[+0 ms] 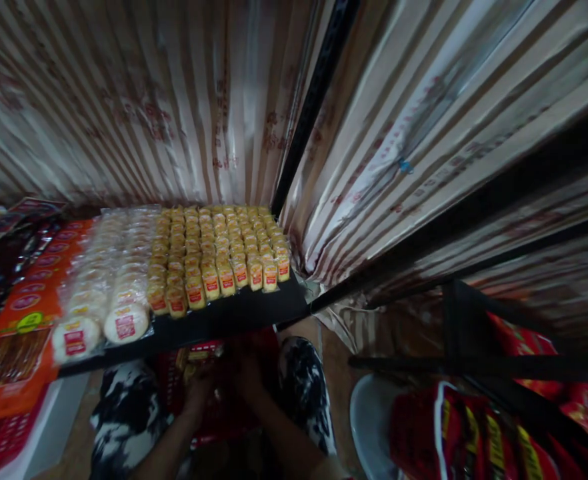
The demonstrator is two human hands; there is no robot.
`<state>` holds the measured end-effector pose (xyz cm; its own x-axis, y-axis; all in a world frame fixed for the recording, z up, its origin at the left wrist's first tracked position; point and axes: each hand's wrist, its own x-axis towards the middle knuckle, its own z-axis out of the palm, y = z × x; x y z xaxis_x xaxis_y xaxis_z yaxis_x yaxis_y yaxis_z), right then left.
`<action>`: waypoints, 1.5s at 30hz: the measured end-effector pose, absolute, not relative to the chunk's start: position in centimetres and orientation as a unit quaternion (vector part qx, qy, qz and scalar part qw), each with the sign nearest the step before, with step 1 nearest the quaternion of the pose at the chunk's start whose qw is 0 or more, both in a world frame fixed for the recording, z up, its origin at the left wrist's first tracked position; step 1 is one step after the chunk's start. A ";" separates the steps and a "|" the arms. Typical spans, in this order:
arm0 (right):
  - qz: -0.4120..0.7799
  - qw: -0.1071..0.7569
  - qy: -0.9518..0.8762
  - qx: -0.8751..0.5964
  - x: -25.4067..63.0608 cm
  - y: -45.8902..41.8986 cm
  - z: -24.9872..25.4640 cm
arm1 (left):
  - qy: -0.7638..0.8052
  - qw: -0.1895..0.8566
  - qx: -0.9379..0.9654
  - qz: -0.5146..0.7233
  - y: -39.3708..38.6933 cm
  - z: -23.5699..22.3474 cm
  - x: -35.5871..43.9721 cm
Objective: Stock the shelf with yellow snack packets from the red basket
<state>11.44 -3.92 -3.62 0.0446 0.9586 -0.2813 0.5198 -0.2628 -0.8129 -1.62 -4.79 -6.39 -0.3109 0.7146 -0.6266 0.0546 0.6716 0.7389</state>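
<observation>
Both of my forearms reach down between my knees into a red crate (pixel 209 437) below the shelf. My left hand (pixel 199 387) is at a few yellow-wrapped packets (pixel 197 360) inside it, the fingers lost in shadow. Close beside it, my right hand (pixel 247 373) is low in the crate under the shelf's front edge, dark and blurred; whether it holds anything cannot be made out. Above them, the black shelf (pixel 224 320) bears rows of small yellow packaged cakes (pixel 219 253) with red labels, and two rows of round white wrapped cakes (pixel 124 287) to their left.
Orange snack bags (pixel 29 293) lie at the shelf's left end. Striped printed sheeting (pixel 174 100) hangs behind, with a black post (pixel 314 100) at the corner. On the right are a pale basin (pixel 369 413), red packages (pixel 454 427) and a black rack bar (pixel 404 363).
</observation>
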 end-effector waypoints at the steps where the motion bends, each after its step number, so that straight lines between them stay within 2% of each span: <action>1: 0.419 0.260 -0.542 -0.681 11.6 -4.1 -3.1 | 0.738 0.538 0.250 0.321 -4.9 -5.9 -1.6; 4: 0.424 0.264 -0.500 -0.707 12.2 -5.0 -1.6 | 0.724 0.548 0.241 0.344 -5.1 -3.9 -1.6; 7: 0.465 0.320 -0.458 -0.686 12.8 -5.9 -0.3 | 0.717 0.533 0.257 0.368 -5.1 -0.8 -1.2; 11: 0.516 0.370 -0.425 -0.645 13.5 -6.6 1.7 | 0.666 0.598 0.234 0.379 -5.3 3.4 -0.3; 16: 0.502 0.400 -0.456 -0.616 13.8 -6.7 3.8 | 0.612 0.606 0.286 0.420 -4.9 6.8 0.4; 23: 0.451 0.391 -0.493 -0.633 13.3 -4.5 6.2 | 0.601 0.522 0.377 0.474 -2.0 8.9 1.1; 28: 0.307 0.368 -0.557 -0.678 13.3 -2.5 8.7 | 0.609 0.441 0.465 0.468 0.9 10.2 1.1; 32: 0.202 0.381 -0.604 -0.670 13.3 -1.2 9.5 | 0.611 0.361 0.551 0.440 3.3 11.4 1.4; 39: 0.229 0.440 -0.623 -0.605 13.4 1.4 7.8 | 0.602 0.246 0.632 0.422 6.9 11.2 2.8; 45: 0.214 0.441 -0.648 -0.583 14.1 2.8 6.9 | 0.618 0.229 0.658 0.365 8.0 10.9 3.6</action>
